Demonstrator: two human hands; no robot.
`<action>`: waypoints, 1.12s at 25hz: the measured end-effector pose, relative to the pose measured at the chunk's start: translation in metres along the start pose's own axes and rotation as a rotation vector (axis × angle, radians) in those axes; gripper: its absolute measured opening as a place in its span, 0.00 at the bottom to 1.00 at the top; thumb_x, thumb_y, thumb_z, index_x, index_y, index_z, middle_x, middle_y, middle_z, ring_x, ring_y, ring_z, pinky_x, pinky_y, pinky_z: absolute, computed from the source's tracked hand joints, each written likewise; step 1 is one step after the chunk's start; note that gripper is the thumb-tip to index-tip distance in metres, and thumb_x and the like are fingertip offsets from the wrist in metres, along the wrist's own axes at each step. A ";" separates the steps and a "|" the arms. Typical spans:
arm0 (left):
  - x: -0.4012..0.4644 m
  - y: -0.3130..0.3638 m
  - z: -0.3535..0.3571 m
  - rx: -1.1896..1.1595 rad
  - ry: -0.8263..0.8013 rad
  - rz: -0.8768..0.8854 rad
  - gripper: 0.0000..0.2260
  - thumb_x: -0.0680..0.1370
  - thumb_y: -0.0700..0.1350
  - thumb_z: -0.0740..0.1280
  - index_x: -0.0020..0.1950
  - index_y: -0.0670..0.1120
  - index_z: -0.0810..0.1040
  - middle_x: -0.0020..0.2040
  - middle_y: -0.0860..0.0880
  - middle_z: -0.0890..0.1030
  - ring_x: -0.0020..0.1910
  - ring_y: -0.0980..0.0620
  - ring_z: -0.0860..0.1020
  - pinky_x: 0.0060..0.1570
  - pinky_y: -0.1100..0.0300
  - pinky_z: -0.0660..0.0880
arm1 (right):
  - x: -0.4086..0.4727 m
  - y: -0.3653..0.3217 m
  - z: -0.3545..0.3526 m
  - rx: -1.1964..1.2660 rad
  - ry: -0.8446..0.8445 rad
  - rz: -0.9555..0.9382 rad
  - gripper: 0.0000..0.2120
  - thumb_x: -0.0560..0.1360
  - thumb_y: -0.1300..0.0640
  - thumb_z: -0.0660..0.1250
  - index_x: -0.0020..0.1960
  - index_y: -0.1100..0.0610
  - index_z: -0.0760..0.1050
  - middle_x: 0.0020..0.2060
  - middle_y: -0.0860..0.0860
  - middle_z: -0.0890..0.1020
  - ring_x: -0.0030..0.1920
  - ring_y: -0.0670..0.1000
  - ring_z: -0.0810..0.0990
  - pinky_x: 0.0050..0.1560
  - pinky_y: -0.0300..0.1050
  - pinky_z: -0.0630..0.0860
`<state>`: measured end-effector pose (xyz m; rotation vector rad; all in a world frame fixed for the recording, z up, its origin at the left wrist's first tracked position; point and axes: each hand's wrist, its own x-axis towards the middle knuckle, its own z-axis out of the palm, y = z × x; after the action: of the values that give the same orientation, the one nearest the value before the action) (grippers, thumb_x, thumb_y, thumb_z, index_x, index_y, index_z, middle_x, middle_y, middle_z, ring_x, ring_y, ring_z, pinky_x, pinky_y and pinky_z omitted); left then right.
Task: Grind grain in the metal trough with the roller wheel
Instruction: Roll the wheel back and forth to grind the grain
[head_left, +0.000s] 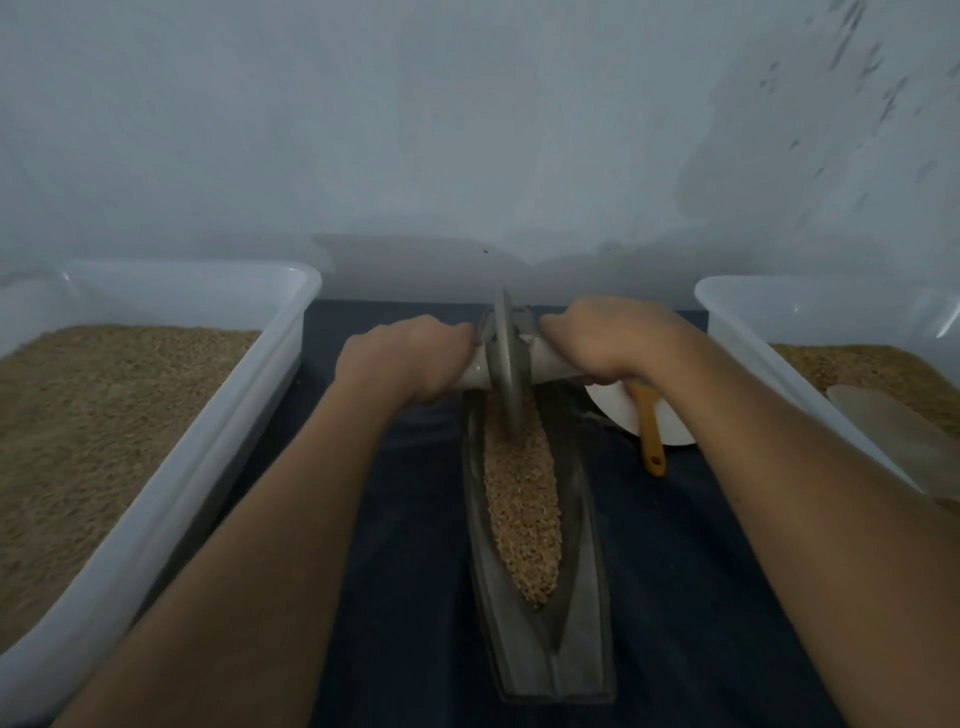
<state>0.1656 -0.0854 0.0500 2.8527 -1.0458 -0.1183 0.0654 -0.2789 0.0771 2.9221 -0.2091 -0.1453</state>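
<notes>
- Left tub (291, 332): a translucent plastic bin of grain sits at your far left on the bench (415, 519). Its inner wall runs close beside your left forearm, so there is little room to swing that elbow outward.
- Left hand (405, 358): your fingers are curled round the left stub of the pale axle, gripping it just beside the disc.
- Roller wheel (506, 364): the grey disc stands upright on edge at the far end of the trough, its lower rim down in the grain. Judged from this, you are at the far limit of a stroke. Keep the axle level and load both sides evenly, so the wheel does not tilt against a trough wall.
- Metal trough (582, 519): long, narrow and boat-shaped, it runs from the wall toward you. The grain (522, 509) fills its groove and looks mostly whole, so much grinding likely remains. The near end is bare; stop each pull short of it.
- Right hand (608, 343): it grips the right axle stub, fingers wrapped under.
- White plate (670, 426) with orange-handled tool (649, 431): both lie just beside the trough under your right wrist. Mind them on the return.
- Right tub (727, 312): a second grain bin bounds your right forearm.
</notes>
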 end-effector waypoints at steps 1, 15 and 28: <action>-0.015 0.003 0.006 0.085 0.100 -0.011 0.10 0.81 0.51 0.53 0.51 0.49 0.71 0.42 0.46 0.71 0.41 0.42 0.73 0.41 0.48 0.70 | -0.012 -0.005 0.001 0.015 0.085 0.054 0.11 0.82 0.54 0.54 0.43 0.53 0.69 0.40 0.55 0.76 0.38 0.55 0.75 0.35 0.50 0.67; -0.033 0.027 -0.009 0.190 0.226 -0.001 0.27 0.75 0.59 0.38 0.45 0.50 0.74 0.45 0.46 0.77 0.42 0.43 0.73 0.42 0.50 0.65 | -0.045 -0.007 0.041 -0.064 0.343 0.116 0.15 0.81 0.56 0.61 0.39 0.51 0.58 0.35 0.49 0.64 0.34 0.51 0.67 0.29 0.46 0.59; -0.094 0.019 0.033 0.393 0.499 0.150 0.09 0.83 0.44 0.59 0.43 0.48 0.68 0.35 0.51 0.66 0.31 0.47 0.70 0.32 0.56 0.62 | -0.080 -0.038 0.034 0.098 0.567 0.244 0.28 0.77 0.44 0.36 0.31 0.51 0.68 0.28 0.48 0.70 0.27 0.48 0.64 0.30 0.45 0.54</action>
<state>0.0785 -0.0416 0.0234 2.8533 -1.2609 0.8515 -0.0119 -0.2371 0.0428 2.8560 -0.4783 0.7347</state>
